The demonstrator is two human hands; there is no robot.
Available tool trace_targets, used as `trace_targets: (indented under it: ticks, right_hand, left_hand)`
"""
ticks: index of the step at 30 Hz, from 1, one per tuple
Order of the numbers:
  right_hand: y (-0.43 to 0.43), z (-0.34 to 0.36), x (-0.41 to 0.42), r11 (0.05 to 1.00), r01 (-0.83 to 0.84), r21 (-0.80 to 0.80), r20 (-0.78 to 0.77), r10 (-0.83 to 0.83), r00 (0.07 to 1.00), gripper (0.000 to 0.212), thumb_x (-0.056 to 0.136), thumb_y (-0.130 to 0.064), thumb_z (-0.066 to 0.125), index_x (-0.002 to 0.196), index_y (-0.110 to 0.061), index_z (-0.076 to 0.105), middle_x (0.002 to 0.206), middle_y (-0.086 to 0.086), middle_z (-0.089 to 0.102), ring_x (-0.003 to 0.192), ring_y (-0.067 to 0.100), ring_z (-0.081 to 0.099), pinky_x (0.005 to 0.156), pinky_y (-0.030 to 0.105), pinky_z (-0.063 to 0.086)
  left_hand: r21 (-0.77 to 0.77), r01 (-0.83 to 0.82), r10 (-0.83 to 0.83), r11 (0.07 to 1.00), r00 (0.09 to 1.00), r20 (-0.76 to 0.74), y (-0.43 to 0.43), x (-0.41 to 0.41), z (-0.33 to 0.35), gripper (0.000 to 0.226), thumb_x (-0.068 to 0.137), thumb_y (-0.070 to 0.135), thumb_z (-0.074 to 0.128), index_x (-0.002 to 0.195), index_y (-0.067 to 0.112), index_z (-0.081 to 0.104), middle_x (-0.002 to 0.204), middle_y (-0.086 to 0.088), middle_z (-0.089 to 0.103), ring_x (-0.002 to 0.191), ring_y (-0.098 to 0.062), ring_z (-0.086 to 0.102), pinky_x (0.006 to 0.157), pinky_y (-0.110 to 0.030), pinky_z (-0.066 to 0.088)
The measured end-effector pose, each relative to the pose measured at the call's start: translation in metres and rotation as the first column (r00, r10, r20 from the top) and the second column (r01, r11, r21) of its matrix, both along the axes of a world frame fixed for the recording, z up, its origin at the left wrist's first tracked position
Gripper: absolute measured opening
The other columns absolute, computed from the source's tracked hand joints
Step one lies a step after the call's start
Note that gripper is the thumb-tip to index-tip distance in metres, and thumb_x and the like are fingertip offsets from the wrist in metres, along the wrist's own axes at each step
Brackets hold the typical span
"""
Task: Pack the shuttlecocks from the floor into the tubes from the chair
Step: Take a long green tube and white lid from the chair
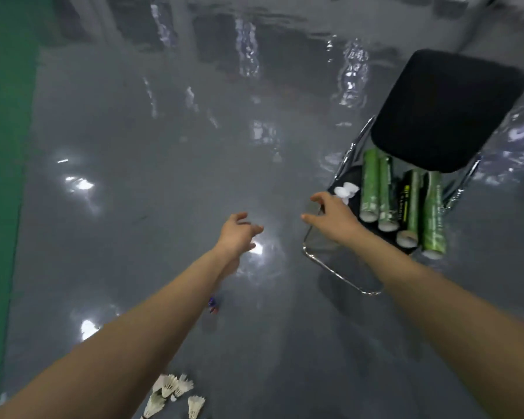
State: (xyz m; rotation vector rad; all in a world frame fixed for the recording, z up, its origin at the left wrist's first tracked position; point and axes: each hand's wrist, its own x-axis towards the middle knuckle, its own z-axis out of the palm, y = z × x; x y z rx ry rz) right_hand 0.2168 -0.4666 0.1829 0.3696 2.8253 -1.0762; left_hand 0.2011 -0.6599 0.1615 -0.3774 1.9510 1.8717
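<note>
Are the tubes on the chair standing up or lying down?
Lying down: the four tubes rest on their sides, side by side on the chair seat, ends toward the camera.

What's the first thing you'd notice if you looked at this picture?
Two bare arms are stretched out in the middle, with the left hand and the right hand both open and holding nothing. Next come four mostly green tubes lying side by side on the seat of a black chair at the right, just past the right hand. A little bunch of white shuttlecocks lies on the shiny grey floor at the bottom edge.
</note>
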Motion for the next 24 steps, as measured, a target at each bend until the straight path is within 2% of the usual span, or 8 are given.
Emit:
trace_targets:
  ticks: [5, 9, 12, 15, 18, 20, 24]
  right_hand:
    - [0.143, 0.060, 0.004, 0.985, 0.170, -0.007, -0.031, -0.171, 0.985, 0.054, 0.085, -0.027, 0.068, 0.132, -0.009, 0.047, 0.136, 0.013, 0.047, 0.123, 0.026, 0.047, 0.089, 0.023, 0.033]
    - [0.236, 0.077, 0.011, 0.965, 0.263, -0.001, 0.006, -0.263, 0.965, 0.054, 0.088, -0.028, 0.065, 0.134, -0.009, 0.044, 0.136, 0.013, 0.047, 0.122, 0.026, 0.048, 0.087, 0.025, 0.035]
    - [0.292, 0.080, 0.011, 0.946, 0.325, -0.018, 0.033, -0.324, 0.945, 0.054, 0.090, -0.026, 0.063, 0.136, -0.008, 0.042, 0.139, 0.011, 0.044, 0.125, 0.026, 0.046, 0.097, 0.031, 0.038]
    - [0.330, 0.071, 0.001, 0.923, 0.383, -0.043, 0.069, -0.380, 0.922, 0.059, 0.089, -0.027, 0.064, 0.139, -0.008, 0.038, 0.143, 0.011, 0.041, 0.129, 0.026, 0.044, 0.104, 0.035, 0.037]
    - [0.352, 0.051, -0.023, 0.908, 0.414, -0.064, 0.114, -0.406, 0.907, 0.061, 0.089, -0.026, 0.064, 0.140, -0.007, 0.037, 0.144, 0.011, 0.041, 0.129, 0.026, 0.044, 0.104, 0.035, 0.037]
    - [0.362, 0.034, -0.046, 0.905, 0.419, -0.066, 0.143, -0.407, 0.902, 0.061, 0.089, -0.027, 0.063, 0.140, -0.007, 0.036, 0.142, 0.011, 0.042, 0.124, 0.027, 0.049, 0.099, 0.035, 0.041]
    - [0.381, -0.017, -0.108, 0.890, 0.444, -0.099, 0.211, -0.418, 0.884, 0.062, 0.090, -0.029, 0.062, 0.142, -0.009, 0.033, 0.144, 0.012, 0.041, 0.118, 0.026, 0.053, 0.092, 0.031, 0.043]
  left_hand:
    - [0.052, 0.137, -0.136, 0.989, 0.990, -0.025, 0.142, -0.032, 0.064, 0.052, 0.091, 0.004, 0.058, 0.138, 0.008, 0.036, 0.131, -0.015, 0.052, 0.103, -0.021, 0.055, 0.087, -0.037, 0.048]
    - [0.107, 0.218, -0.217, 0.970, 0.976, -0.017, 0.241, -0.052, 0.088, 0.053, 0.091, 0.004, 0.059, 0.138, 0.007, 0.036, 0.123, -0.015, 0.055, 0.088, -0.017, 0.058, 0.082, -0.035, 0.050]
    - [0.126, 0.295, -0.295, 0.947, 0.955, -0.012, 0.300, -0.067, 0.097, 0.051, 0.091, 0.005, 0.059, 0.137, 0.007, 0.037, 0.126, -0.017, 0.056, 0.093, -0.020, 0.056, 0.089, -0.040, 0.049]
    - [0.082, 0.349, -0.351, 0.933, 0.936, 0.012, 0.340, -0.086, 0.087, 0.053, 0.090, 0.006, 0.061, 0.137, 0.008, 0.038, 0.127, -0.015, 0.054, 0.102, -0.022, 0.056, 0.087, -0.036, 0.050]
    - [0.016, 0.378, -0.378, 0.926, 0.924, 0.052, 0.367, -0.117, 0.065, 0.053, 0.088, 0.007, 0.063, 0.136, 0.008, 0.042, 0.120, -0.011, 0.053, 0.106, -0.023, 0.057, 0.080, -0.033, 0.051]
    - [-0.021, 0.379, -0.376, 0.925, 0.923, 0.087, 0.378, -0.140, 0.047, 0.049, 0.088, 0.005, 0.062, 0.134, 0.007, 0.044, 0.115, -0.010, 0.055, 0.100, -0.021, 0.056, 0.079, -0.033, 0.050]
    - [-0.084, 0.385, -0.371, 0.919, 0.917, 0.148, 0.406, -0.202, 0.000, 0.040, 0.089, 0.002, 0.058, 0.126, 0.006, 0.047, 0.083, -0.004, 0.052, 0.072, -0.014, 0.050, 0.072, -0.032, 0.046]
